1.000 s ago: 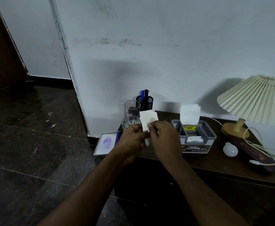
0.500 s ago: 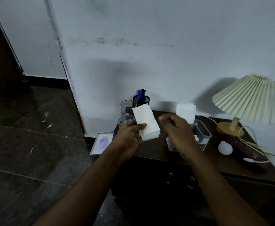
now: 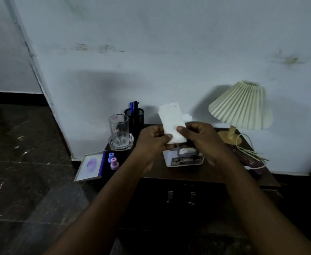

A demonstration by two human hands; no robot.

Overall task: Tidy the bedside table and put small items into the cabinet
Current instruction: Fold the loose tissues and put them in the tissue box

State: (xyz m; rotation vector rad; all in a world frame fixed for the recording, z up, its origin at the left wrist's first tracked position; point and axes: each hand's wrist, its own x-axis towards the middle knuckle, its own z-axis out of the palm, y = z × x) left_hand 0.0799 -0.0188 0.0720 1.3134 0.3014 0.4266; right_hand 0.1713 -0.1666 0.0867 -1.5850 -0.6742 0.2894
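A folded wad of white tissue (image 3: 171, 124) is held up over the bedside table (image 3: 178, 173), pinched at its lower end between the thumb and curled fingers of the left hand (image 3: 152, 138) and pressed on its face by the thumb of the right hand (image 3: 200, 138). Two grips are probably used so that the loose sheets are kept squared before being put away. The wad is held just above the grey organiser box (image 3: 185, 160), in which more white paper (image 3: 188, 150) is seen; the rest of its contents are hidden by the hands. Dark and blue pens (image 3: 133, 107) are kept upright in a black mesh cup (image 3: 134, 117). A glass (image 3: 118, 129), seemingly empty, stands in a glass dish (image 3: 114, 146). The cabinet doors (image 3: 169, 205) below are shut, so they will likely have to be opened first.
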